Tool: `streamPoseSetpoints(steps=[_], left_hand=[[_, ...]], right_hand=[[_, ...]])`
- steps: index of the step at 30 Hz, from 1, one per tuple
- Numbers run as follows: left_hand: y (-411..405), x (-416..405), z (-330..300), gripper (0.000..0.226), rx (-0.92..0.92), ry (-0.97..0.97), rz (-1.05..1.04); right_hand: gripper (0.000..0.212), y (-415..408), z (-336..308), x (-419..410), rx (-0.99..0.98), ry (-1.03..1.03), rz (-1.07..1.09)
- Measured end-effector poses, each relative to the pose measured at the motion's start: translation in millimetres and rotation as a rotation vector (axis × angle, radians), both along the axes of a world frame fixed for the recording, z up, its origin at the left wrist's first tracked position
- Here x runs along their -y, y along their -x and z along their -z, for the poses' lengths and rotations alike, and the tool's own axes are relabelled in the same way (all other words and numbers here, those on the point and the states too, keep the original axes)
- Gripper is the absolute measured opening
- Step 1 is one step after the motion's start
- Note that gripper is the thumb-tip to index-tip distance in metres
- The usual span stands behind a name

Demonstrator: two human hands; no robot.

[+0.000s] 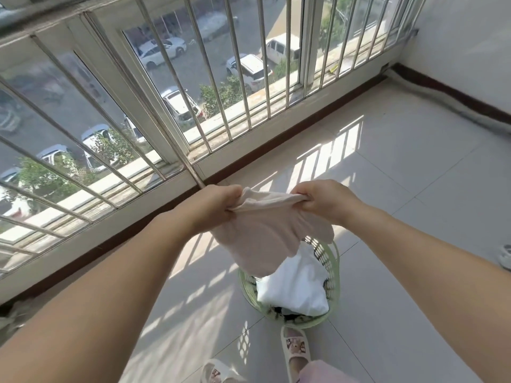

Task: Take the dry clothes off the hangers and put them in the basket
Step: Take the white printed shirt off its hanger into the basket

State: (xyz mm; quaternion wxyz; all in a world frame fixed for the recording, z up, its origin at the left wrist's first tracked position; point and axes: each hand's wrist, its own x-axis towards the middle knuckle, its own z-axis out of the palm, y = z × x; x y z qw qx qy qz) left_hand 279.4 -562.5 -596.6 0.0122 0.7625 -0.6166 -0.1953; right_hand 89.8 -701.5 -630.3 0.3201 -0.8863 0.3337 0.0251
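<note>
A pale pink garment (265, 236) hangs between both my hands, above the basket. My left hand (218, 204) grips its top edge on the left, fingers curled round the cloth. My right hand (323, 201) grips the top edge on the right. Below it on the tiled floor stands a light green plastic basket (333, 275). Inside lies a white garment (296, 286) over something dark. The garment's lower end hangs over the basket's far left rim. No hanger is in view.
A barred window (166, 92) with a low sill runs along the left and far side. A white wall (470, 51) closes the right. My feet in white slippers (296, 346) stand just behind the basket. A shoe (504, 257) lies at the right edge.
</note>
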Motion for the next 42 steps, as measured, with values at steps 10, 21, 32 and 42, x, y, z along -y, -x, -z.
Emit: streamPoseSetpoints(steps=[10, 21, 32, 42], left_hand=[[-2.6, 32.1, 66.0, 0.033, 0.051, 0.079, -0.018], [4.6, 5.5, 158.0, 0.01, -0.065, -0.021, 0.026], [57.6, -78.0, 318.3, 0.038, -0.182, -0.603, 0.152], [9.1, -0.9, 395.0, 0.023, -0.176, -0.62, 0.141]], right_hand=[[0.02, -11.8, 49.0, 25.5, -0.088, 0.222, 0.044], [0.024, 4.1, 122.1, -9.0, -0.129, 0.232, -0.005], [0.017, 40.5, 288.3, -102.0, -0.596, -0.133, -0.261], [0.03, -3.1, 354.7, -35.6, -0.595, -0.36, -0.106]])
